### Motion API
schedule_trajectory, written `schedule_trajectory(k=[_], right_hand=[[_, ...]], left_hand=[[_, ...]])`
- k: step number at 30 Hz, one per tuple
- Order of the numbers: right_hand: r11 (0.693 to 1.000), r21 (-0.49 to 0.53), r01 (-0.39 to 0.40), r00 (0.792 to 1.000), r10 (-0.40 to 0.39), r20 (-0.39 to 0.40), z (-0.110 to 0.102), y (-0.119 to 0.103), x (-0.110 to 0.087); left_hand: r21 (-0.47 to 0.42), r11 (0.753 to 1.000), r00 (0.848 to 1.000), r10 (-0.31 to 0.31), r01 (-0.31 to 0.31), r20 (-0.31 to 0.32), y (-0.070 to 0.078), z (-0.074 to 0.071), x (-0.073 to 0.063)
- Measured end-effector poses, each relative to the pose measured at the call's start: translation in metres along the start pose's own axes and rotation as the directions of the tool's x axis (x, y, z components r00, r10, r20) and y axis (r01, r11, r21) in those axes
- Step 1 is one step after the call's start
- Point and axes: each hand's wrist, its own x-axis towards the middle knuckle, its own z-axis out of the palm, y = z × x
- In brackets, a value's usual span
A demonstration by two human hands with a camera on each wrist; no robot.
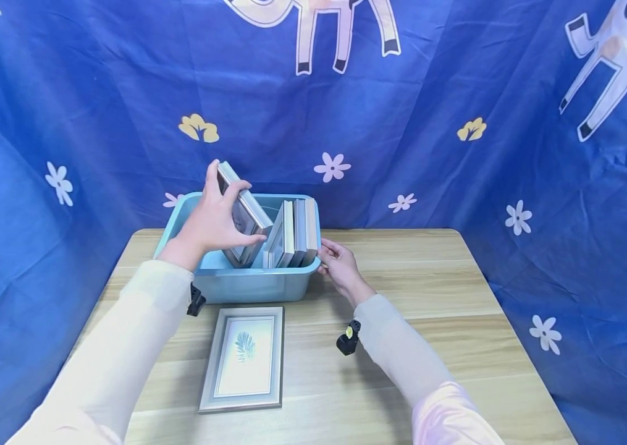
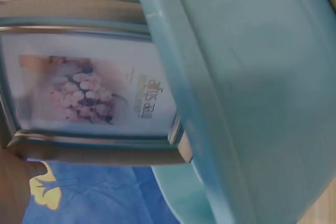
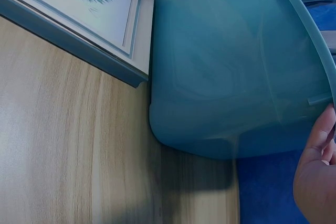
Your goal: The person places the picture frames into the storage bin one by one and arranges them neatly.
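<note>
My left hand grips a picture frame by its edges, holding it tilted inside the light-blue plastic bin. Flowers and printed lettering show on the picture frame in the left wrist view. At the bin's right side, my right hand pinches the rim near the front corner. Several more frames stand on edge in the bin's right half. Lying flat in front of the bin is a grey-and-white frame with a leaf print.
All this stands on a light wood-grain table. Blue fabric with printed animals and flowers hangs behind and along both sides. The bin stands near the table's back edge, left of the middle. A black wrist camera sits on the right forearm.
</note>
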Motion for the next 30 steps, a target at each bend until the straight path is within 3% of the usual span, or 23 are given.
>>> schedule_trajectory(k=[8,15,30], right_hand=[[1.0,0.003,-0.005,1.0,0.005,-0.001,0.0,0.0,0.001],[1.0,0.008,-0.007,1.0,0.007,0.003,0.0,0.001,0.001],[1.0,0.011,-0.008,1.0,0.008,-0.005,0.0,0.001,0.001]], left_hand=[[0.033,0.999,0.992,-0.018,0.014,0.125,-0.012,0.011,0.001],[0.037,0.999,0.967,0.004,-0.014,0.256,-0.023,0.021,0.002],[0.04,0.998,0.947,0.029,-0.044,0.32,-0.022,0.036,0.005]])
